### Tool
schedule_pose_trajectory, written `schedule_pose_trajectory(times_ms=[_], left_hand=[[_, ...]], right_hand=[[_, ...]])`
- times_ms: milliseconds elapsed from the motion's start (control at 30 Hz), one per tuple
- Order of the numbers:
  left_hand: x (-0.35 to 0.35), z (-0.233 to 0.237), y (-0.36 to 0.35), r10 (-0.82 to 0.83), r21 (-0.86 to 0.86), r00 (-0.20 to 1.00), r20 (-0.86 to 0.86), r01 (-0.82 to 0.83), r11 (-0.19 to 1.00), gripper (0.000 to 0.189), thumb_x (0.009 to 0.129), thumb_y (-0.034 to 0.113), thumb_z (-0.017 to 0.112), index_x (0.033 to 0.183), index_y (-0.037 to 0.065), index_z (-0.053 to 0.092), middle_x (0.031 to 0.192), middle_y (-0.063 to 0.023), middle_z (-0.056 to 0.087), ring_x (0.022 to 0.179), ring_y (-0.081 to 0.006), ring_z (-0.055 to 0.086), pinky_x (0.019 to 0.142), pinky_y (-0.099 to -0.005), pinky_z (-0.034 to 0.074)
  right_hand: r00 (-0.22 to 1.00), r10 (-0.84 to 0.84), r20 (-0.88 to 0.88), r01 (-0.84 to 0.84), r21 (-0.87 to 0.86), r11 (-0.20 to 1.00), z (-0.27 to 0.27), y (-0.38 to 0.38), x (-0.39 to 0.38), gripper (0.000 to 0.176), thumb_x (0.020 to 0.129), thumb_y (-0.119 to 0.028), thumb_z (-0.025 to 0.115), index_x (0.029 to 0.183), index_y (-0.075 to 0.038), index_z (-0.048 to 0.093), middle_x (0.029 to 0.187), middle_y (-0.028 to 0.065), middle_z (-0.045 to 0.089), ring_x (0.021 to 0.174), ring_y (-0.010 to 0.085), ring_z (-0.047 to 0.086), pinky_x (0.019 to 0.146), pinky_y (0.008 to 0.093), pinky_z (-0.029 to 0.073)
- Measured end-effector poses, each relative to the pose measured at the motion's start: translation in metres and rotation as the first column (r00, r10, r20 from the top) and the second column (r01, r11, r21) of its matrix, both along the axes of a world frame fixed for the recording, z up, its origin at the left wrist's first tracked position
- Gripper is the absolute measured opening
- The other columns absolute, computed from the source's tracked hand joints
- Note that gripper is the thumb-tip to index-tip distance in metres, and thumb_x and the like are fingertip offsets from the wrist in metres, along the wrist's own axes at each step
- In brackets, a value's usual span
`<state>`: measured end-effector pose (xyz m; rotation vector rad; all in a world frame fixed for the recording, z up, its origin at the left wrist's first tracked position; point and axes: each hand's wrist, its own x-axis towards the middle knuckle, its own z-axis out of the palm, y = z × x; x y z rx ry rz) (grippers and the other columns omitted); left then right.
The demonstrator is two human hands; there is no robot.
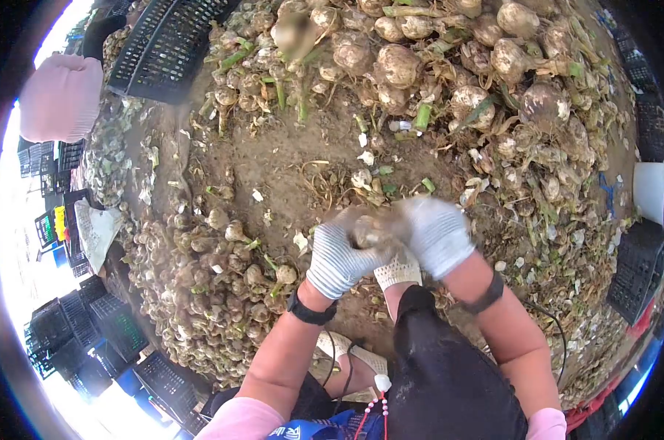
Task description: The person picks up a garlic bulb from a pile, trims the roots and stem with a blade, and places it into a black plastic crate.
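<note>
Both my hands wear striped white work gloves and meet low over the dirt floor, just beyond my feet. My left hand point(336, 257) is closed round a dirty garlic bulb point(368, 230), with the thumb along its near side. My right hand point(436, 233) is smeared by motion and touches the bulb's right side; its fingers are too blurred to make out. A large heap of garlic bulbs point(398, 66) with dry leaves and green stem stubs lies beyond my hands. Trimmed bulbs point(200, 275) form another pile at the left.
A black crate point(172, 48) stands at the upper left, beside a person in a pink sleeve point(62, 97). More stacked crates point(79, 323) are at the far left, and another crate point(636, 271) at the right. Peelings litter the dirt floor point(273, 158).
</note>
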<state>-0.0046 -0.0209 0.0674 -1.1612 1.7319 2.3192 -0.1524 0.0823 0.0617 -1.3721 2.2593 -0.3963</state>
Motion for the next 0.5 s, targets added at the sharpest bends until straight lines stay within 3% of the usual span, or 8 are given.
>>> schedule_pose_trajectory(times_ms=[67,100,233,267,367,400,467,500], left_hand=[[-0.009,0.044,0.001,-0.211,-0.476,0.977,0.014,0.192,0.858,0.04,0.067,0.021,0.078,0.099,0.004,0.062,0.088,-0.0083,0.068,0.079,-0.0149,0.065,0.082,-0.0318,0.051],[-0.006,0.046,-0.002,-0.257,-0.579,0.961,0.104,0.268,0.77,0.047,0.061,0.016,0.081,0.102,0.005,0.06,0.088,-0.0086,0.067,0.082,-0.0165,0.065,0.079,-0.0284,0.051],[0.0,0.032,-0.023,-0.313,-0.616,0.943,0.111,0.312,0.723,0.052,0.064,0.016,0.077,0.111,0.004,0.057,0.102,-0.0121,0.064,0.093,-0.0247,0.064,0.082,-0.0321,0.051],[0.001,0.03,-0.021,-0.311,-0.615,0.944,0.112,0.311,0.725,0.052,0.064,0.016,0.077,0.111,0.004,0.057,0.102,-0.0121,0.064,0.093,-0.0247,0.064,0.082,-0.0321,0.051],[0.001,0.029,-0.018,-0.692,-0.7,0.62,0.369,0.675,0.232,0.042,0.068,0.012,0.065,0.109,0.011,0.058,0.109,-0.0094,0.058,0.091,-0.0306,0.06,0.078,-0.0409,0.049],[0.0,0.029,-0.018,-0.691,-0.702,0.621,0.37,0.674,0.229,0.042,0.068,0.012,0.065,0.109,0.011,0.058,0.109,-0.0094,0.058,0.091,-0.0306,0.06,0.078,-0.0409,0.049],[-0.001,0.026,-0.016,-0.746,-0.741,0.401,0.531,0.647,-0.179,0.032,0.074,0.013,0.058,0.106,0.012,0.06,0.104,-0.0079,0.058,0.083,-0.0281,0.059,0.072,-0.0392,0.049],[-0.001,0.024,-0.016,-0.746,-0.788,0.427,0.511,0.58,-0.207,0.028,0.076,0.015,0.054,0.103,0.014,0.06,0.101,-0.0061,0.058,0.079,-0.0255,0.058,0.07,-0.0376,0.048]], right_hand=[[0.989,-0.12,0.092,0.077,0.381,0.921,-0.053,0.035,-0.048,0.027,0.081,-0.027,0.059,0.091,-0.002,0.067,0.097,0.0223,0.064,0.077,0.0373,0.065,0.071,0.0468,0.052],[0.975,-0.208,0.076,0.166,0.373,0.913,-0.055,0.052,-0.054,0.027,0.081,-0.024,0.06,0.094,-0.002,0.067,0.092,0.0229,0.064,0.074,0.0365,0.064,0.07,0.0447,0.052],[0.783,-0.551,0.289,0.502,0.229,0.834,-0.047,0.088,-0.039,0.023,0.075,-0.013,0.062,0.094,-0.002,0.068,0.073,0.0199,0.064,0.067,0.0326,0.062,0.065,0.0367,0.051],[0.784,-0.549,0.289,0.5,0.231,0.835,-0.043,0.087,-0.037,0.023,0.075,-0.013,0.062,0.094,-0.002,0.068,0.073,0.0199,0.064,0.067,0.0326,0.062,0.065,0.0367,0.051],[0.858,-0.286,0.427,0.294,0.049,0.955,-0.034,0.071,-0.021,0.018,0.075,-0.016,0.06,0.085,-0.003,0.068,0.073,0.0206,0.063,0.067,0.0349,0.061,0.063,0.0373,0.05],[0.876,-0.197,0.44,0.225,-0.011,0.974,-0.022,0.06,-0.021,0.02,0.077,-0.02,0.058,0.083,-0.004,0.067,0.074,0.0213,0.063,0.069,0.0372,0.061,0.064,0.0405,0.05],[0.952,-0.045,0.304,0.037,0.033,0.999,-0.013,0.038,-0.019,0.023,0.078,-0.024,0.057,0.085,-0.005,0.068,0.076,0.0213,0.063,0.072,0.0381,0.062,0.066,0.0443,0.05],[0.943,-0.054,0.33,0.034,0.066,0.997,-0.003,0.027,-0.016,0.023,0.078,-0.025,0.058,0.086,-0.006,0.067,0.078,0.0207,0.063,0.077,0.0382,0.062,0.071,0.0453,0.05]])
